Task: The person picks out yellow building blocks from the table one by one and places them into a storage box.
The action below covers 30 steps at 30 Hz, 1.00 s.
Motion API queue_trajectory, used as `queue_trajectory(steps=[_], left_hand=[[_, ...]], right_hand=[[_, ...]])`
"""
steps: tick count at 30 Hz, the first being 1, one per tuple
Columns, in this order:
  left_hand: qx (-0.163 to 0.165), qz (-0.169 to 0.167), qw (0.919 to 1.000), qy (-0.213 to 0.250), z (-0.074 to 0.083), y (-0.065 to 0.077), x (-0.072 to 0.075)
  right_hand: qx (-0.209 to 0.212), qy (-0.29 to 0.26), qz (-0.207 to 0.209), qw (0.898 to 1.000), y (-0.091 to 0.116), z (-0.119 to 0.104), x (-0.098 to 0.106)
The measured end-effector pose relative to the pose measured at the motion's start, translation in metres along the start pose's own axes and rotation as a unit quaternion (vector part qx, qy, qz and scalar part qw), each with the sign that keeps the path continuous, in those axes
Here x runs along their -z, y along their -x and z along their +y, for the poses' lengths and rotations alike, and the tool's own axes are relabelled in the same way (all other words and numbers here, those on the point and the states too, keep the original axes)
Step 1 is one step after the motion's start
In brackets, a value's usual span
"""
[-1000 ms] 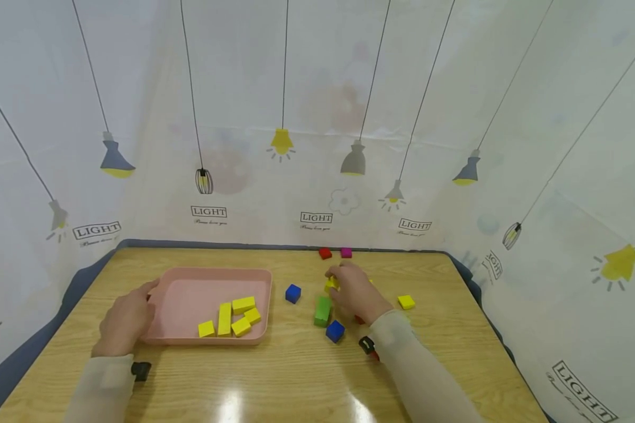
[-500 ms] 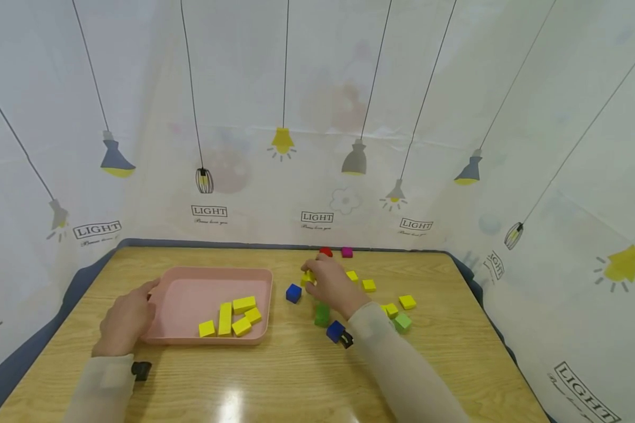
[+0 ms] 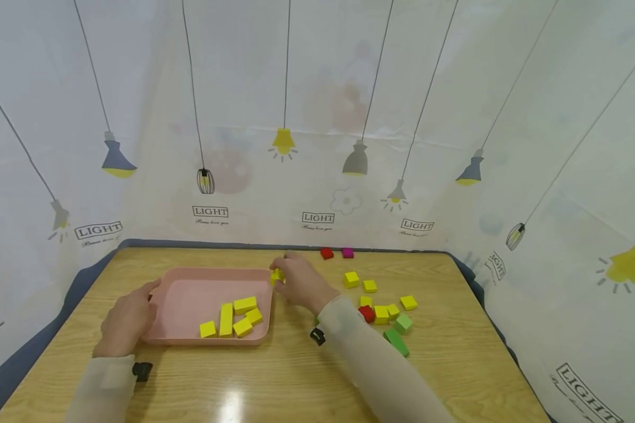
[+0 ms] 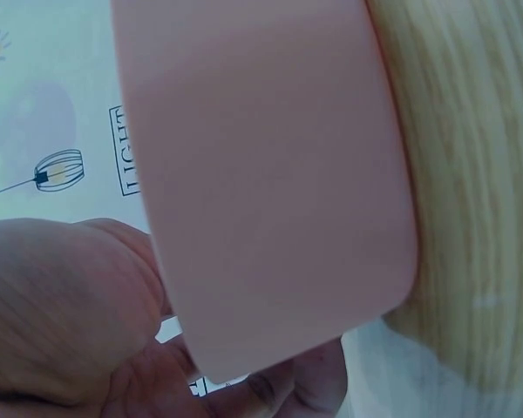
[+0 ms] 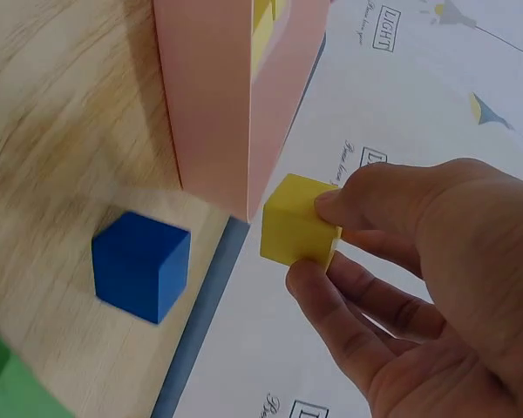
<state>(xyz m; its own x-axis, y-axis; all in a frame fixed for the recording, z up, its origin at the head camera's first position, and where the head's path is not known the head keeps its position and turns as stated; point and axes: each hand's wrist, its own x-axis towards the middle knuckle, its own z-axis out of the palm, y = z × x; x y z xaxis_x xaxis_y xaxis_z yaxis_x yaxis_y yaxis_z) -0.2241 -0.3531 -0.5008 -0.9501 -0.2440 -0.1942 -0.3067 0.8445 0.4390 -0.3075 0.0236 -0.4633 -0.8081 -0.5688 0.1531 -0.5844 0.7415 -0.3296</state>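
1. Pale wall covering (image 3: 317,88) printed with hanging lamps and the word LIGHT surrounds a wood-grain table (image 3: 286,382) on its far side and both flanks.
2. On the table's left half lies a pink tray (image 3: 185,296), with five yellow blocks (image 3: 226,319) grouped towards its near right part.
3. At the tray's left end, the left hand (image 3: 127,320) grips the rim, thumb and fingers curled about the wall.
4. The right hand (image 3: 303,284) pinches a yellow cube (image 5: 298,219) between thumb and fingertips, just beside the tray's far right corner; whether the two touch is hard to tell.
5. Below that hand, the right wrist view shows a blue cube (image 5: 141,266) on the table near the tray.
6. Right of the right sleeve (image 3: 370,355), more yellow blocks (image 3: 381,315) cluster round a red piece (image 3: 367,314), with a light green block (image 3: 403,324) and a darker green block (image 3: 397,342) close by.
7. Near the far edge sit a red block (image 3: 326,253) and a magenta block (image 3: 347,253), slightly apart.
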Motion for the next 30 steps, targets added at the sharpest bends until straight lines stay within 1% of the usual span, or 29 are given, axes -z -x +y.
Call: queue_trajectory(steps=[5, 9, 14, 20, 24, 30], left_hand=[[0.001, -0.001, 1.0000, -0.002, 0.001, -0.001, -0.001], [-0.006, 0.002, 1.0000, -0.003, 0.001, -0.001, -0.001], [-0.009, 0.001, 1.0000, -0.003, 0.002, 0.000, -0.001], [0.000, -0.002, 1.0000, -0.002, 0.003, 0.001, 0.000], [0.002, -0.005, 1.0000, 0.000, 0.004, 0.002, 0.001], [0.003, 0.000, 1.0000, -0.002, 0.003, 0.003, 0.000]], right_hand=[[0.010, -0.005, -0.015, 1.000, -0.008, -0.008, -0.012], [0.005, -0.011, -0.033, 0.999, -0.010, -0.014, -0.019], [-0.003, -0.019, -0.049, 0.999, -0.011, -0.018, -0.023], [-0.002, -0.008, -0.058, 0.998, -0.011, -0.018, -0.024], [-0.008, -0.002, -0.055, 0.998, -0.008, -0.014, -0.024], [-0.025, 0.009, -0.032, 0.999, -0.001, -0.002, -0.022]])
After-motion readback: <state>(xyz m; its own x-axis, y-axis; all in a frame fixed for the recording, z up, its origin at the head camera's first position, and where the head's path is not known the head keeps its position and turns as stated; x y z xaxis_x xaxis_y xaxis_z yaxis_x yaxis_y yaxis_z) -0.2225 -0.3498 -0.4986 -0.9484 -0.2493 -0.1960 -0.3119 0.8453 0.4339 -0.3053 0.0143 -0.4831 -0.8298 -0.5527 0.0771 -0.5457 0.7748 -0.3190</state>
